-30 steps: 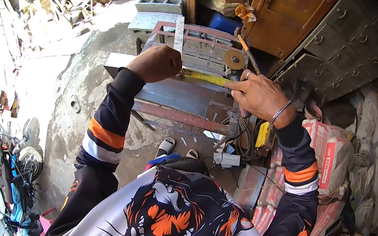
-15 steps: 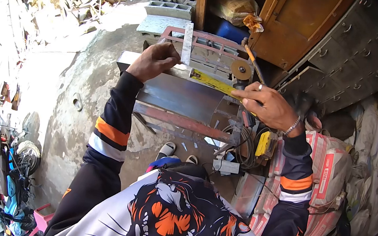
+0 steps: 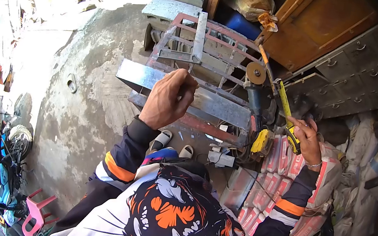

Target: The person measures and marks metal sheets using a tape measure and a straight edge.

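Right hand: our right hand (image 3: 307,140) wraps the tape measure (image 3: 293,142), its fingers bent round the case; we cannot tell how hard they press, since the palm side is hidden.
Tape measure: it sits out to our right, above the red-and-white sacks (image 3: 285,158), its yellow blade (image 3: 284,100) sticking out away from us beside the grinder (image 3: 255,103). We judge the case light, hard and easy to grip, best held round its body.
Blade: likely thin and springy, stiff enough along its length but apt to buckle if we push it sideways; we would guide it by its flat faces and spare our skin the edges.
Left hand: our left hand (image 3: 167,100) is in front of the metal piece (image 3: 224,107), fingers curled in towards the thumb; we cannot tell whether they pinch anything small or touch the metal.
Metal piece: it lies across the reddish frame (image 3: 183,20), long, shiny and flat-faced. It looks stiff, fairly light for its length and slippery on its smooth faces; we would take it near both ends, wary of sharp edges and corners.
Square: the metal square (image 3: 200,37) rests on the frame beyond the piece, likely rigid and simple to lift by its long arm.
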Tool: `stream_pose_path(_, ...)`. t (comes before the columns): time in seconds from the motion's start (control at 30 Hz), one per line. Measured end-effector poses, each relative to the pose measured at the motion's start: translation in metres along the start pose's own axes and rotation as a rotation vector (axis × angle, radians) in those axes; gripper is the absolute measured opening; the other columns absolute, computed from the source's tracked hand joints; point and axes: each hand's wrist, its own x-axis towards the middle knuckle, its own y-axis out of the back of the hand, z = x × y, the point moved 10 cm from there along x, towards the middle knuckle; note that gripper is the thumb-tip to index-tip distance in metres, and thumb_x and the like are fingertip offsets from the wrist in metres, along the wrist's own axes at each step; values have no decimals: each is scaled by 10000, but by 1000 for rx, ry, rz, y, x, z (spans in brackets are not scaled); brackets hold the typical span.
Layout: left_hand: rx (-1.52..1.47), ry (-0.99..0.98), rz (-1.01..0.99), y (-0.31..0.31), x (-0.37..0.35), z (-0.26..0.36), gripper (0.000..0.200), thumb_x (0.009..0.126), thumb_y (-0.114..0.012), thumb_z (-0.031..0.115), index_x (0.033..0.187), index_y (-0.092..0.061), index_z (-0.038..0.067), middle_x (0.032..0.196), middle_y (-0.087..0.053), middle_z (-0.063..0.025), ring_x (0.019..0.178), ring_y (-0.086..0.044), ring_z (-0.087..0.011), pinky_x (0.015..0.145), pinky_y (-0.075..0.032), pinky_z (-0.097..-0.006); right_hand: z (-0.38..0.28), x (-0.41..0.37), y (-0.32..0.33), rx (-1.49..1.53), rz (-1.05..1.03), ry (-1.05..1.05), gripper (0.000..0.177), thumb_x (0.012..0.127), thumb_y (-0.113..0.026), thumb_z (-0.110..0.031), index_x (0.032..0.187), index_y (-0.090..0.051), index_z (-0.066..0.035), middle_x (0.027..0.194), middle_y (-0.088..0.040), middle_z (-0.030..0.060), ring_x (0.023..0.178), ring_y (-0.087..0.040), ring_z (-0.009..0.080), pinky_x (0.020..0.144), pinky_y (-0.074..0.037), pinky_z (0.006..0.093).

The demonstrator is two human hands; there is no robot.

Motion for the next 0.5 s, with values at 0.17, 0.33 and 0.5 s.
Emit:
stream_pose_path(0.17,-68,91,24,4,4,-13,116,888,-653,-25,969,-579,12,886,-658,-124,807,-668,-322,716,-532,-386,40,32,-14,101,23,-158,361,1077,-530,-180,1348,-670,14,1122,-669,47,1007,-588,100,922,-473,255)
stream_pose_path(0.33,19,-12,59,7,9,-8,101,905,-646,-21,980,-591,17,884,-661,-121,768,-676,-299,697,-535,-373,44,69,-32,29,-14,-100,367,1071,-525,-207,1339,-682,-12,1261,-728,125,1138,-634,137,1025,-463,288)
stream_pose_path(0.5,69,54,90,12,11,-17,93,913,-640,-7,991,-603,26,898,-655,-128,828,-663,-329,748,-524,-401,45,119,-65,52,-49,-40,371,1064,-538,-239,1320,-700,-26,1244,-741,104,1130,-647,135,1025,-473,284)
